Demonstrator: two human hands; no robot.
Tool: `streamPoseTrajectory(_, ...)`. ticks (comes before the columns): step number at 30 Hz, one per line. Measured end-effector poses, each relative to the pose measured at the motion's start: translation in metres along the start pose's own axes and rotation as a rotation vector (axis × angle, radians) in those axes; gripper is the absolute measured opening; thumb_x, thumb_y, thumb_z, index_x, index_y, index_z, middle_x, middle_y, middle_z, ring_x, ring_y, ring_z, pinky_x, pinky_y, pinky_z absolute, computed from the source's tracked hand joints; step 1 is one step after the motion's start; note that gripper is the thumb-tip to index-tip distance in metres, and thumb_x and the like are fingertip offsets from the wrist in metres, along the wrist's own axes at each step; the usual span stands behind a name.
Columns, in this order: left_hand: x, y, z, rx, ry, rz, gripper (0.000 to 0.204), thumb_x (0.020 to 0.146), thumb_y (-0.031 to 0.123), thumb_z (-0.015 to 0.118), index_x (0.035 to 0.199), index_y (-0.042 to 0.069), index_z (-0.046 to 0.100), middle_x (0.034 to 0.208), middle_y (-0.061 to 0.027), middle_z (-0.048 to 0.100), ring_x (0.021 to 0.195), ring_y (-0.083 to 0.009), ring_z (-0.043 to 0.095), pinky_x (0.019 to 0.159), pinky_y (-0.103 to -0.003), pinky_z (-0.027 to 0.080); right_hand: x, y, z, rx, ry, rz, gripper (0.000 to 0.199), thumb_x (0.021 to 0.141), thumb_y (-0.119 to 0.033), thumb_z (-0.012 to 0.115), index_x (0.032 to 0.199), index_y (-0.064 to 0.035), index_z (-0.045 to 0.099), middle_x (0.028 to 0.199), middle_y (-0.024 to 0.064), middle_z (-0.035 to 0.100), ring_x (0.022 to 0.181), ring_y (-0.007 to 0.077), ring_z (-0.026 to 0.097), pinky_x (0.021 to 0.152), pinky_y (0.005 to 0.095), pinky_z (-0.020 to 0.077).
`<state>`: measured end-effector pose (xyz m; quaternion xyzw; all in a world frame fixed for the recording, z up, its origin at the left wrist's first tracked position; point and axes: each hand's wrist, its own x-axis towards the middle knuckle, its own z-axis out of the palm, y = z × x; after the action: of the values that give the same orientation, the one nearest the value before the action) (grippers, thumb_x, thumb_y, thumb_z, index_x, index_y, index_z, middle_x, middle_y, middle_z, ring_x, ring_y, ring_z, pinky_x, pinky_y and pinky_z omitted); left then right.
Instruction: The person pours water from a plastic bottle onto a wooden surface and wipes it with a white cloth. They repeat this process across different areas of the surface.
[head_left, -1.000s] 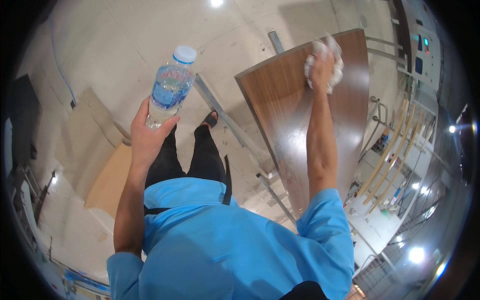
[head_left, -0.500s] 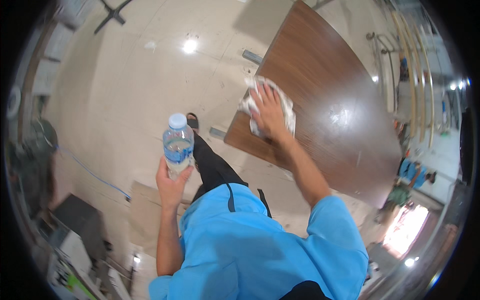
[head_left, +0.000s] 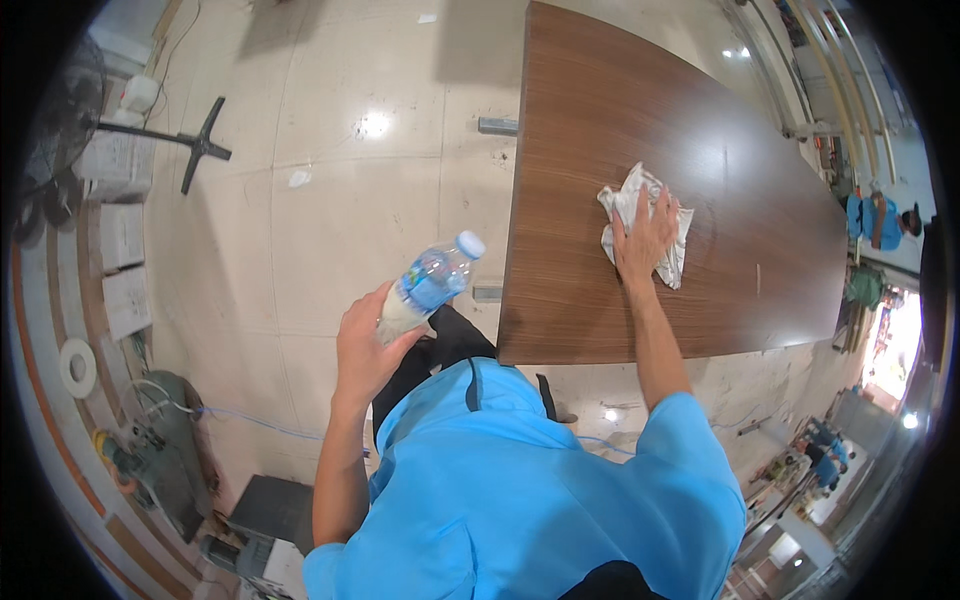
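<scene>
Our right hand (head_left: 645, 240) lies flat, fingers spread, pressing a crumpled white rag (head_left: 640, 222) onto the brown wooden surface (head_left: 600, 120), which runs long ahead of us. Our left hand (head_left: 365, 345), off the surface's edge, is wrapped around a capped water bottle (head_left: 430, 285) tilted toward the rag.

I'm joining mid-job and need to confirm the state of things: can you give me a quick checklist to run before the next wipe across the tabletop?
1. Cloth under right hand: ok, palm flat on the crumpled white rag.
2. Cloth on the wooden tabletop: ok, it lies well inside the edges.
3. Bottle gripped by left hand: ok, fingers wrap its lower part, held off the table over the floor.
4. Bottle cap on: ok, white cap in place.
5. Wipe path clear: ok, no other objects on the tabletop.
6. Surface wet or dry: cannot tell, only glare shows.
</scene>
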<state>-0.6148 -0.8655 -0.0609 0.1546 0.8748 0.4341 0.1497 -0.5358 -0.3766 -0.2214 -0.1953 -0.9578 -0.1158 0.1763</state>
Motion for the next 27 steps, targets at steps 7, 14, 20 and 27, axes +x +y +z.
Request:
streamPoseTrajectory(7,0.101,0.020,0.026,0.440,-0.208,0.211,0.054,0.079,0.026,0.086,0.125,0.006,0.066,0.105,-0.0137,0.071,0.099,-0.0343,0.066,0.084,-0.046,0.045,-0.059,-0.018,-0.043,0.181,-0.016,0.461,0.056,0.089,-0.017,0.069,0.144,-0.0135,0.061,0.145,0.0195,0.053,0.131,0.0414,0.047,0.108,0.0574,0.0370)
streamPoseTrajectory(14,0.162,0.027,0.042,0.551,-0.364,0.285,0.039,0.078,0.025,0.084,0.107,0.006,0.066,0.093,-0.0128,0.070,0.093,-0.0342,0.067,0.079,-0.047,0.044,-0.067,-0.031,-0.043,0.307,0.057,0.505,0.065,0.081,-0.004,0.069,0.146,-0.0090,0.058,0.138,0.0232,0.057,0.127,0.0435,0.050,0.109,0.0531,0.0385)
streamPoseTrajectory(20,0.199,0.019,0.042,0.518,-0.490,0.397,0.044,0.080,0.028,0.083,0.116,0.006,0.068,0.098,-0.0171,0.072,0.099,-0.0378,0.067,0.084,-0.049,0.047,-0.048,-0.079,-0.047,0.428,0.176,0.490,0.064,0.097,-0.017,0.058,0.156,0.0000,0.041,0.157,0.0279,0.043,0.148,0.0473,0.035,0.123,0.0548,0.0249)
streamPoseTrajectory(27,0.238,0.014,0.034,0.512,-0.557,0.418,0.042,0.078,0.026,0.085,0.112,0.005,0.069,0.099,-0.0147,0.073,0.098,-0.0349,0.068,0.082,-0.047,0.048,0.001,-0.108,-0.027,0.365,-0.069,0.517,0.061,0.096,-0.021,0.065,0.152,-0.0066,0.048,0.161,0.0223,0.040,0.149,0.0429,0.035,0.123,0.0551,0.0240)
